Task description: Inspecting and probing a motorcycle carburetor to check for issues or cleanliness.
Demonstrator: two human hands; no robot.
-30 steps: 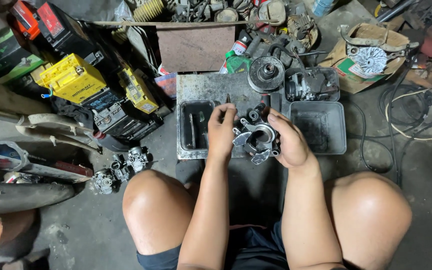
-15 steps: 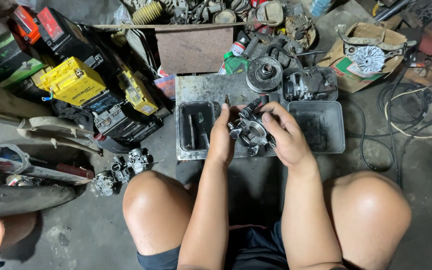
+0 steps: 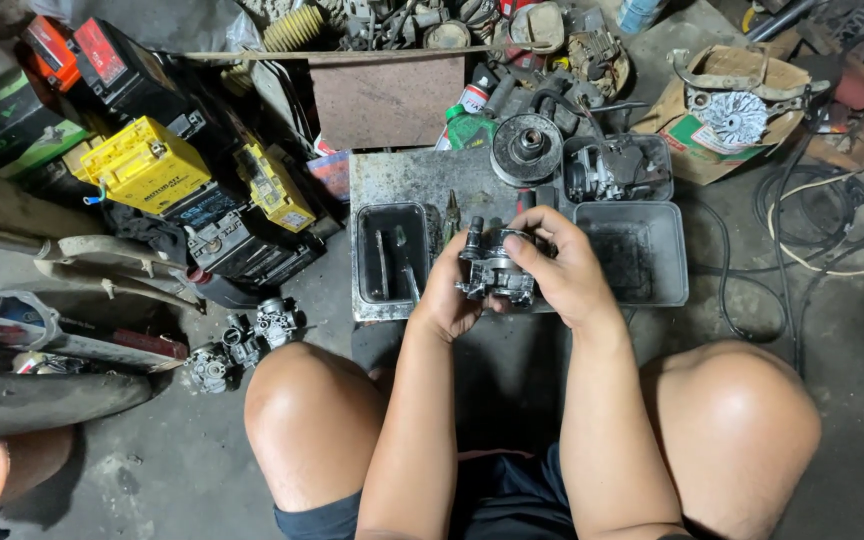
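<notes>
Head view, looking straight down past two bare knees to a grimy workshop floor. Both hands raised together over a flat metal tray [image 3: 402, 175], clamped from either side on a small grey metal carburetor [image 3: 494, 268]. Left hand [image 3: 447, 295] cupped under and against the part's left flank, fingers hidden behind it. Right hand [image 3: 562, 265] wrapped over the right side and top, fingers curled across the casting. Carburetor held just above the tray's near edge, between a small dark rectangular tub [image 3: 390, 252] on the left and a larger grey plastic tub [image 3: 632, 252] on the right; touching the tray or not, cannot tell. Pliers [image 3: 451, 215] lying on the tray just beyond the hands. Farther back, a round pulley-like disc [image 3: 526, 148] at the tray's far edge, and beside it a second grey tub holding an engine part [image 3: 612, 170]. Off to the left, a yellow battery [image 3: 142, 165] among several black ones, and two more carburetors [image 3: 242, 345] loose on the floor near the left knee. At upper right, a torn cardboard box [image 3: 727, 110] with a finned metal wheel on it, and black cables [image 3: 812, 230] looping across the concrete.
</notes>
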